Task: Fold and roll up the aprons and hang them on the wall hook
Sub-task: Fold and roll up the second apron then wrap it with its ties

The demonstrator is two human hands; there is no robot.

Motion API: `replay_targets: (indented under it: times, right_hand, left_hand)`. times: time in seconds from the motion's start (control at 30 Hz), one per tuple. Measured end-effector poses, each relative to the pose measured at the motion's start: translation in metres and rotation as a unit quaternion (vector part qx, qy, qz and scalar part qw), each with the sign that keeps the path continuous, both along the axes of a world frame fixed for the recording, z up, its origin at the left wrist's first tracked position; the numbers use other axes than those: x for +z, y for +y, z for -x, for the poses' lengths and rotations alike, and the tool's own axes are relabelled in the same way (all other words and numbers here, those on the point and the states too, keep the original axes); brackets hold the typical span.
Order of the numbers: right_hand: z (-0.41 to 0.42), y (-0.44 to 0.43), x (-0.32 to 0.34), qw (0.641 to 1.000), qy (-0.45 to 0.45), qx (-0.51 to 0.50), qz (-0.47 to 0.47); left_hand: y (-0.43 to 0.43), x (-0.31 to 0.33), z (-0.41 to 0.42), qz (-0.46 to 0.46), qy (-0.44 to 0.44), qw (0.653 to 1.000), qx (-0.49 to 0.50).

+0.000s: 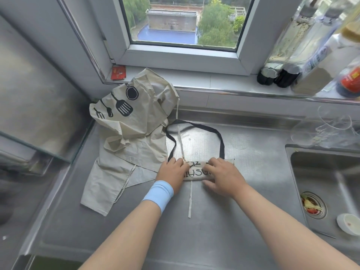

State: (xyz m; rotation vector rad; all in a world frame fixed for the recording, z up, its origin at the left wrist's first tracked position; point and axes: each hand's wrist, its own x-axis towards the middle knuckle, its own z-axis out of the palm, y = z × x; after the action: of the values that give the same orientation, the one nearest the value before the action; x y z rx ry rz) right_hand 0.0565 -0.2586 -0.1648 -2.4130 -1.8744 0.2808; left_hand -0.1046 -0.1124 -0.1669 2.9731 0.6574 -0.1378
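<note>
2 aprons lie on the steel counter (pixel 194 240) below a window. Nearest the person, the rolled apron (pixel 196 173) sits at the middle of the counter as a short beige bundle with black lettering showing between the hands. The left hand (pixel 171 172) covers its left end, fingers curled over the far edge and clamped on the cloth; a light blue wristband (pixel 158 193) circles that wrist. The right hand (pixel 224 176) lies on the right part of the roll with fingers spread and fairly straight, pressing down rather than closing round it, the thumb stretched along the near side.

From the roll's 2 ends a black neck strap (pixel 220 137) loops away toward the far side, flat on the counter. 1 beige tie string (pixel 190 199) trails from under the roll toward the near edge – another runs far, inside the strap's loop.

Left of the roll, just beside the left hand, the second apron (pixel 136 133) is heaped unfolded, its far part propped against the wall and printed with black kitchen utensils.

At right, a sink (pixel 319 172) holds a drain strainer (pixel 311 205) with food scraps and a small white bowl (pixel 348 224). On the windowsill (pixel 214 80) stand several bottles (pixel 282 65) at far right – a red packet (pixel 118 73) lies at its left end.
</note>
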Motion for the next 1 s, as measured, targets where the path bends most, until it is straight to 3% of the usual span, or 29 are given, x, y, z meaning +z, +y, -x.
replay_targets:
  times: [0.2,0.33,0.53,0.6,0.67,0.77,0.9,1.0]
  right_hand:
    - [-0.009,0.006,0.005,0.999,-0.024,0.003,0.034]
    - [-0.012,0.02,0.01,0.998,-0.034,-0.016,0.051]
    - [-0.02,0.031,0.007,0.994,0.023,-0.077,0.078]
    - [-0.017,0.033,0.002,0.992,-0.02,-0.088,0.085]
    - [-0.014,0.035,-0.004,0.99,-0.066,-0.097,0.08]
    - [-0.013,0.037,-0.008,0.988,-0.097,-0.113,0.048]
    - [-0.007,0.045,-0.012,0.987,-0.104,-0.118,0.02]
    - [-0.002,0.044,-0.015,0.993,-0.052,-0.103,0.014]
  left_hand:
    - [0.014,-0.004,0.012,0.047,-0.03,0.998,-0.019]
    - [0.024,-0.002,0.008,0.082,-0.029,0.995,0.038]
    - [0.032,0.014,-0.011,0.157,0.015,0.98,0.125]
    - [0.033,0.018,-0.018,0.155,0.069,0.979,0.112]
    - [0.034,0.018,-0.026,0.093,0.1,0.987,0.086]
    - [0.027,0.018,-0.038,0.007,0.05,0.998,0.042]
    - [0.007,0.01,-0.049,0.025,0.025,0.998,-0.061]
    - [0.006,-0.005,-0.037,0.071,0.022,0.996,-0.047]
